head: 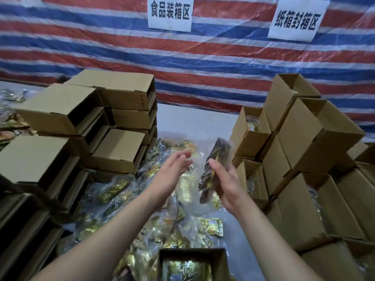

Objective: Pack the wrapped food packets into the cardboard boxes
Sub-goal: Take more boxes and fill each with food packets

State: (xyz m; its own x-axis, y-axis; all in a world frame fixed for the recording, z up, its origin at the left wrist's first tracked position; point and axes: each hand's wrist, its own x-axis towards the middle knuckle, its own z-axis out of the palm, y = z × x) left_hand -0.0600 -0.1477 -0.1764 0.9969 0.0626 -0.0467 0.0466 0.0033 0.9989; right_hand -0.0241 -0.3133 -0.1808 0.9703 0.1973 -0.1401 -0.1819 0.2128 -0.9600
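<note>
On a grey tabletop (194,120) hemmed in by cardboard, a person's two bare hands worked above a heap of packets (142,201) in clear and gold wrapping. Empty boxes (113,110), lying on their sides, were stacked along the left edge; upright boxes (316,138) with raised flaps, several showing packets inside, were banked along the right. Between the two stacks a narrow lane of tabletop ran back to a red, white and blue striped tarp (81,41), and the heap filled most of that lane, leaving bare surface only at the far end and in a strip at near right. Two white signs (170,13) with black characters hung on the tarp.

The right hand (227,185) gripped a dark packet (215,169) held upright above the heap, fingers wrapped round its right side and the thumb pressed on its front. The packet stood just left of the nearest upright box, its top about level with that box's rim. The left hand (172,169) was open, fingers straight and relaxed, holding nothing, raised over the heap a short gap to the left of the packet. At the near edge an open box (221,260) lay directly below the hands, a gold-wrapped packet visible inside it.
</note>
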